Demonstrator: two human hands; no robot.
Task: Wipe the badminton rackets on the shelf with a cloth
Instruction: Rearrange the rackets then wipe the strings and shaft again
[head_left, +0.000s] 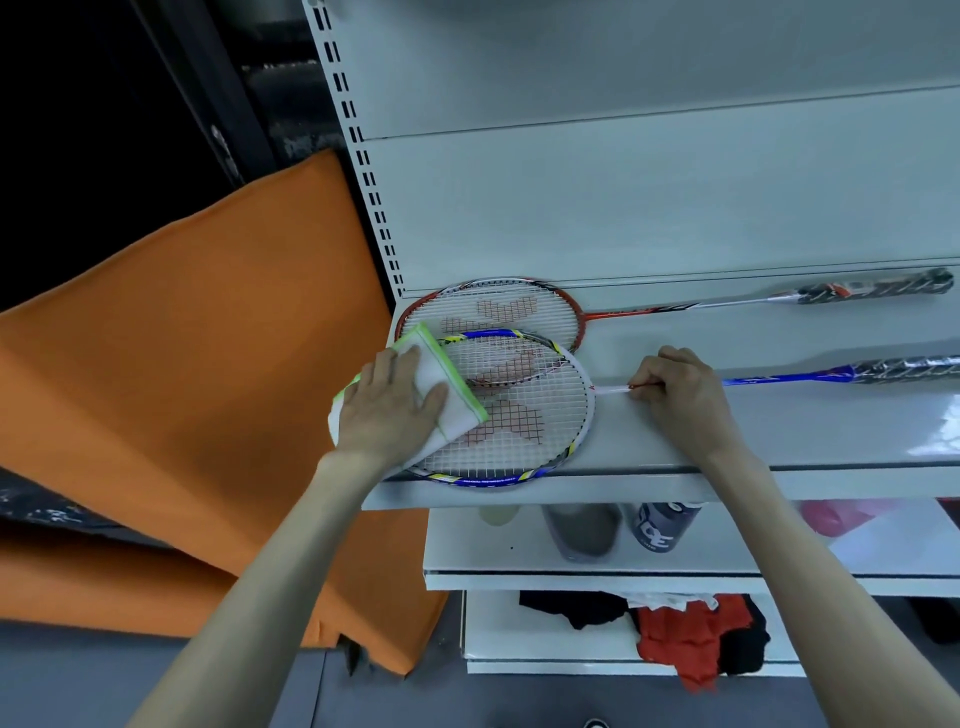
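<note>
Two badminton rackets lie on the white shelf (675, 441). The blue and white racket (524, 431) is in front, its head partly over the head of the red racket (498, 309) behind it. My left hand (389, 405) lies flat, fingers straight, pressing a white cloth with green edging (457, 384) onto the left side of the blue racket's strings. My right hand (675, 395) grips the thin shaft of the blue racket just right of its head. Both handles point right.
An orange fabric panel (197, 364) hangs left of the shelf unit. Lower shelves hold dark bottles (660, 530) and red and black clothes (691, 634). A slotted upright post (363, 166) runs along the unit's left edge.
</note>
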